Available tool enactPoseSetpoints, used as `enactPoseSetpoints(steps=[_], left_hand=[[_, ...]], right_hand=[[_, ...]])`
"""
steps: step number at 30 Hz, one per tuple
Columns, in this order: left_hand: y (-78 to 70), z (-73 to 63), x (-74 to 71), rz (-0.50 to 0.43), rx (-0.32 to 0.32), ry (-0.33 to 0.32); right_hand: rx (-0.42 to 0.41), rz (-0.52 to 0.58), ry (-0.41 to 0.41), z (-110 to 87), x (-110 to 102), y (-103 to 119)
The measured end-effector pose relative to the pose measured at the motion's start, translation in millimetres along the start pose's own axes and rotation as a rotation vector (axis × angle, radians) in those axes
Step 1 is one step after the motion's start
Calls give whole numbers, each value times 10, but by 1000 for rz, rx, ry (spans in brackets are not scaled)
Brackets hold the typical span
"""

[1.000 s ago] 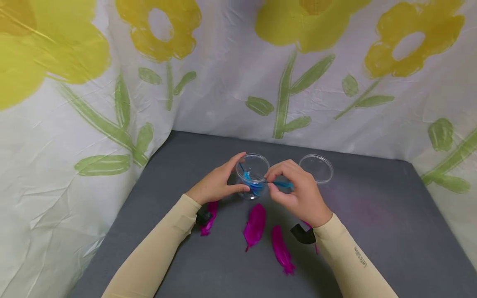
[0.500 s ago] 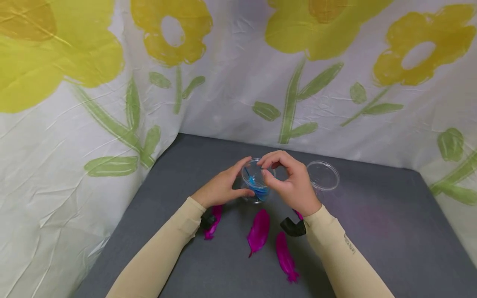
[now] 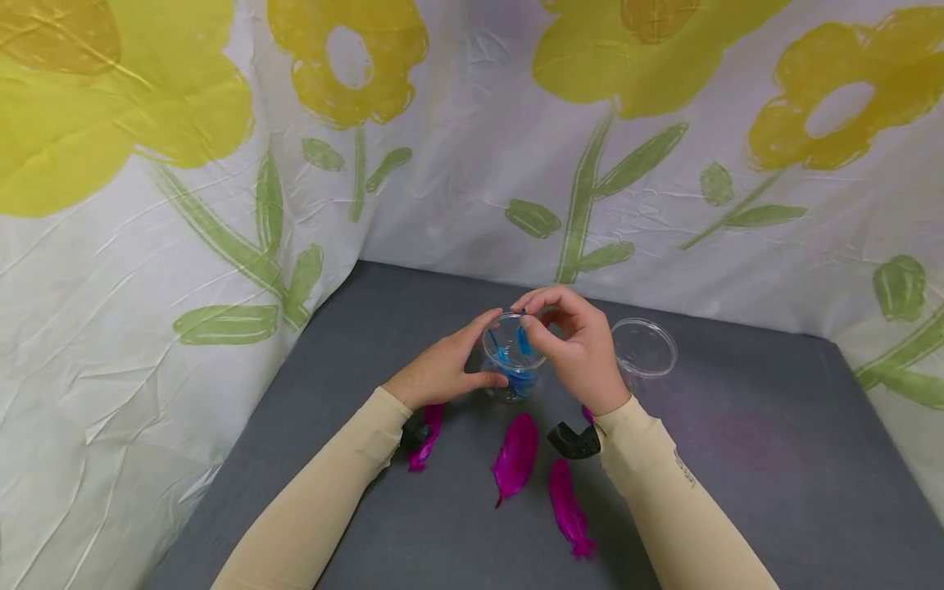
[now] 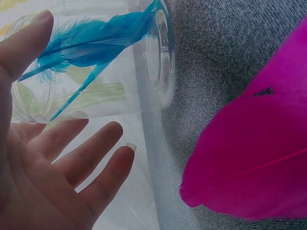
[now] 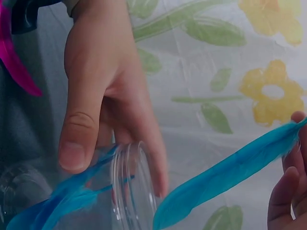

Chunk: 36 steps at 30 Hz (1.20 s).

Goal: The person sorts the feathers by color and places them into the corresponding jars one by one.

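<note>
My left hand (image 3: 442, 370) holds a clear plastic jar (image 4: 120, 103) from the left, thumb on one side and fingers on the other. Inside the jar are blue feathers (image 4: 96, 43), their quills toward the mouth. My right hand (image 3: 578, 348) is over the jar's right rim and pinches another blue feather (image 5: 225, 175) by its quill end. That feather hangs with its vane tip at the jar's mouth. In the left wrist view the left thumb lies near the rim, and the lower fingers are spread apart.
A round clear lid (image 3: 646, 376) lies right of the jar. Magenta feathers lie nearer on the grey cloth: one in the middle (image 3: 516, 459), one to its right (image 3: 569, 508), others by the wrists. A flower-painted white curtain (image 3: 457, 164) hangs behind.
My right hand has moved from the jar's right side up over its rim. The blue feather, which pointed right, now hangs downward at the mouth. My left hand keeps its hold on the jar.
</note>
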<state>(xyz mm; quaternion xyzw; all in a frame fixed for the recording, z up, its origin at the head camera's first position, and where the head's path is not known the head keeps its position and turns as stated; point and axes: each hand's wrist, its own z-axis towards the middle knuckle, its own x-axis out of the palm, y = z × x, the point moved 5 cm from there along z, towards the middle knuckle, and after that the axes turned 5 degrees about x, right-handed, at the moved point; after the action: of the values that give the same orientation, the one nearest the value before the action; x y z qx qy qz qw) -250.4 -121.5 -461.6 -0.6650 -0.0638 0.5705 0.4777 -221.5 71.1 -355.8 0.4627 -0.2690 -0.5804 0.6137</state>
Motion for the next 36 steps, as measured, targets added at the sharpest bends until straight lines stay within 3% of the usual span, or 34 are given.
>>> enactPoseSetpoints(steps=[15,27,36], left_hand=[[-15,10,9,5,5,-2],[-25,3,15,-7,5,13],[-17,3,-3,6,15,4]], right_hand=[[30,-24,-7,2,5,-214],[122,-191,-35,-45,-38,-498],[156,-214,-39,-73,-77,-594]])
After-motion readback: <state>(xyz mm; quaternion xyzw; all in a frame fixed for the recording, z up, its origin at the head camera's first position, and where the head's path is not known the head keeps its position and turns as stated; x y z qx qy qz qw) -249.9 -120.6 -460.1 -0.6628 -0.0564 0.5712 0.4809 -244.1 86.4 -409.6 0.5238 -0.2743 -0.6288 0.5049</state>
